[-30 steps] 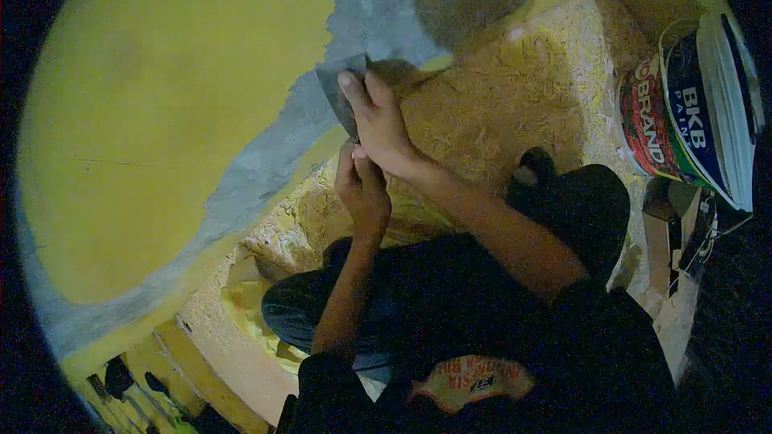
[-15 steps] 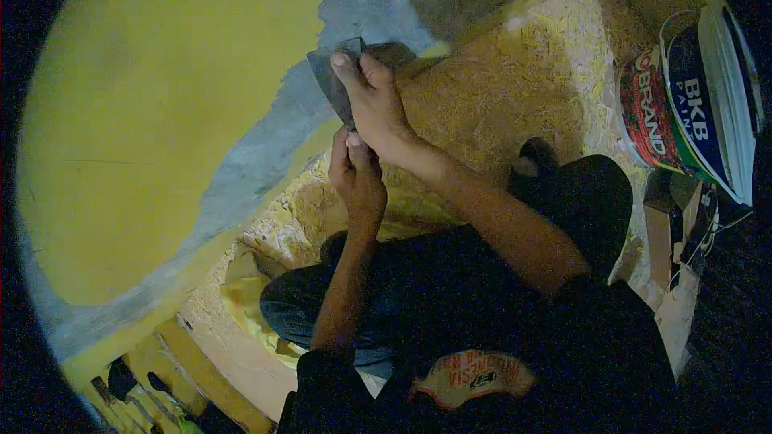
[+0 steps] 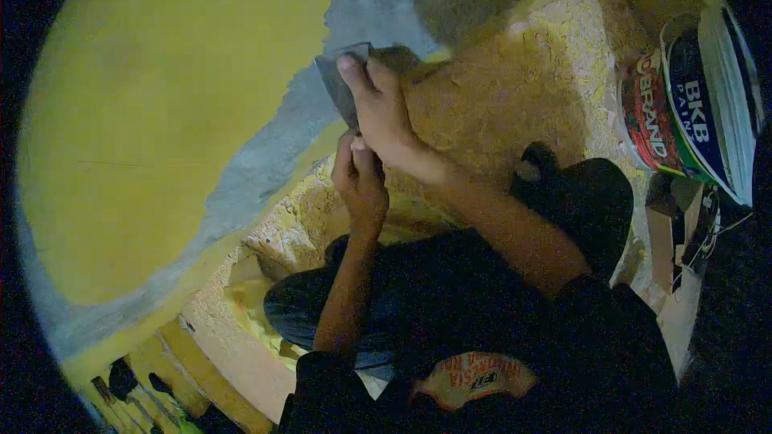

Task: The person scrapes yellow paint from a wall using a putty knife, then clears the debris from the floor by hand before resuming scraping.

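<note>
A putty knife [image 3: 338,87] with a wide, dark metal blade is held up close to the wall, its blade pointing away from me. My left hand [image 3: 362,185] is closed round the handle end, hiding most of it. Just above, my right hand [image 3: 384,116] grips the blade at its right side, thumb laid along the face, other fingers hidden. Behind the blade, the wall [image 3: 161,112] is yellow with a ragged grey patch [image 3: 265,157] running diagonally.
On the right stands a paint bucket [image 3: 651,116] with printed labels, near a cable [image 3: 712,233]. Scraps litter the speckled floor [image 3: 498,88]. Several handled tools [image 3: 141,394] lie at lower left, and a yellow bag [image 3: 253,313] is beside my knee.
My hands and the putty knife appear slightly lower and further right in the view, and the wall has shifted a little right too. Both hands keep their hold.
</note>
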A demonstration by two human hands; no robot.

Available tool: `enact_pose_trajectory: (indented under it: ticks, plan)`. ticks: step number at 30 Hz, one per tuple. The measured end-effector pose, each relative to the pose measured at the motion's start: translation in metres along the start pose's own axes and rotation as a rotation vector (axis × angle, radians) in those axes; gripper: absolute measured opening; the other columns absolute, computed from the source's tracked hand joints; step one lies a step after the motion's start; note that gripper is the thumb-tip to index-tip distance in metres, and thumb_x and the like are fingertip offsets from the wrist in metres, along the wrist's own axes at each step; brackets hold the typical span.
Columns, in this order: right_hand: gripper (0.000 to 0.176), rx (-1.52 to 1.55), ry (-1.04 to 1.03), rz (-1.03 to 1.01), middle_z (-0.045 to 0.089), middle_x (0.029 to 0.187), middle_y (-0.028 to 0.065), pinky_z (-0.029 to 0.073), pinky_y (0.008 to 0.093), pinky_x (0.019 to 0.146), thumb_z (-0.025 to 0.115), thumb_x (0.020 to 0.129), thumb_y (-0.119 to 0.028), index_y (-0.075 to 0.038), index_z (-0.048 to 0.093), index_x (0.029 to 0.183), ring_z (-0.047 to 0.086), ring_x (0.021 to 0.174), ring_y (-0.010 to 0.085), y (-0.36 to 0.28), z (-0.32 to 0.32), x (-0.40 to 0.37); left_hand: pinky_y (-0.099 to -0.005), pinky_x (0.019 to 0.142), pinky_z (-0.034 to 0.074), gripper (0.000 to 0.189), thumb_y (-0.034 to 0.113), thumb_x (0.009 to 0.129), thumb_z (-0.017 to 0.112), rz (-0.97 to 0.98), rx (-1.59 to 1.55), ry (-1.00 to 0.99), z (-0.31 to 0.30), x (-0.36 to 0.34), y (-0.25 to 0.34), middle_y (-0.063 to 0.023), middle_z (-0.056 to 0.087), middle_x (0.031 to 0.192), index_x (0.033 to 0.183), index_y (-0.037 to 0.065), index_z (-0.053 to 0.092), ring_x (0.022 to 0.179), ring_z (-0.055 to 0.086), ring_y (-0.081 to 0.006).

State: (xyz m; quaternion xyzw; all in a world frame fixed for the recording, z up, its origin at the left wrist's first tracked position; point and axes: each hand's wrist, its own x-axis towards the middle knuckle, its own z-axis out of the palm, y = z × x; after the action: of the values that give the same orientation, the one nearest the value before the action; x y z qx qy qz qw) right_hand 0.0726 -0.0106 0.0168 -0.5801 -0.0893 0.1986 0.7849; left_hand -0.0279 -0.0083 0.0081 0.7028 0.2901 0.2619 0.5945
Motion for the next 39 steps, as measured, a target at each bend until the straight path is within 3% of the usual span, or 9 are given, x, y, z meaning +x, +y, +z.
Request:
enact_pose_trajectory:
  ticks: [8,10,14,16,20,22,26,28,39]
  plan:
    - [0.039,0.104,0.040,0.078,0.053,0.090,0.0183,0.043,0.0369,0.062,0.051,0.086,-0.033,0.001,0.048,0.104,0.052,0.080,0.0258,-0.008,0.001,-0.007,-0.0206,0.042,0.027,0.030,0.029,0.093,0.039,0.014,0.014,0.015,0.002,-0.001,-0.006,0.0037,0.040,0.059,0.087,0.003,0.052,0.048,0.034,-0.0038]
    - [0.032,0.015,0.066,-0.118,0.045,0.064,-0.0020,0.035,0.0242,0.053,0.050,0.088,-0.033,-0.003,0.051,0.077,0.038,0.061,0.0065,-0.016,-0.001,-0.005,-0.0202,0.042,0.027,0.030,0.029,0.093,0.039,-0.030,-0.153,-0.016,0.007,-0.001,0.004,0.0034,0.040,0.058,0.085,0.003,0.051,0.048,0.034,-0.0037]
    - [0.031,-0.043,0.183,-0.305,0.046,0.068,-0.0019,0.035,0.0236,0.058,0.050,0.088,-0.031,-0.003,0.050,0.076,0.038,0.064,0.0067,0.007,0.004,0.002,-0.0192,0.041,0.027,0.029,0.028,0.093,0.039,0.094,-0.017,0.010,0.003,0.000,-0.012,0.0034,0.041,0.058,0.087,0.003,0.051,0.047,0.034,-0.0032]
    - [0.037,0.027,0.016,0.103,0.054,0.077,0.0148,0.041,0.0379,0.070,0.047,0.088,-0.033,0.002,0.050,0.100,0.051,0.075,0.0266,-0.033,-0.004,-0.013,-0.0188,0.041,0.028,0.030,0.029,0.093,0.039,0.048,0.009,-0.007,0.000,0.000,-0.007,0.0033,0.040,0.058,0.088,0.003,0.051,0.047,0.034,-0.0029]
    - [0.034,0.134,0.043,-0.218,0.050,0.071,0.0132,0.040,0.0393,0.071,0.047,0.088,-0.031,0.002,0.050,0.097,0.048,0.070,0.0272,0.001,0.001,-0.002,-0.0195,0.040,0.028,0.031,0.030,0.093,0.038,0.039,-0.077,-0.020,0.008,-0.003,-0.006,0.0031,0.041,0.059,0.090,0.002,0.051,0.047,0.035,-0.0031]
    - [0.029,0.019,0.133,-0.152,0.049,0.070,-0.0013,0.038,0.0238,0.061,0.050,0.089,-0.030,-0.002,0.053,0.083,0.041,0.067,0.0067,0.022,0.005,0.000,-0.0198,0.040,0.028,0.033,0.031,0.093,0.038,-0.004,-0.096,0.019,0.007,-0.008,-0.012,0.0030,0.041,0.058,0.090,0.002,0.051,0.047,0.035,-0.0032]
    - [0.026,-0.100,0.169,-0.153,0.050,0.069,-0.0018,0.038,0.0225,0.056,0.049,0.089,-0.028,-0.003,0.054,0.084,0.041,0.065,0.0061,0.017,0.001,-0.004,-0.0198,0.044,0.033,0.034,0.036,0.090,0.044,0.000,-0.043,-0.008,0.005,-0.010,-0.016,0.0012,0.050,0.068,0.097,0.003,0.051,0.054,0.041,-0.0041]
    - [0.036,-0.040,0.035,-0.084,0.050,0.075,0.0146,0.039,0.0386,0.065,0.047,0.088,-0.032,0.003,0.047,0.100,0.046,0.068,0.0245,0.001,-0.006,-0.006,-0.0195,0.040,0.028,0.034,0.033,0.093,0.039,0.009,-0.117,-0.001,0.009,-0.009,-0.019,0.0035,0.041,0.059,0.095,0.001,0.052,0.047,0.035,-0.0029]
    - [0.035,0.012,0.054,-0.102,0.053,0.079,0.0150,0.040,0.0382,0.064,0.049,0.087,-0.034,0.001,0.050,0.093,0.049,0.067,0.0265,-0.005,-0.004,-0.006,-0.0195,0.041,0.028,0.031,0.029,0.093,0.040,0.001,-0.091,0.003,0.006,-0.003,-0.011,0.0039,0.041,0.058,0.094,0.001,0.053,0.047,0.035,-0.0024]
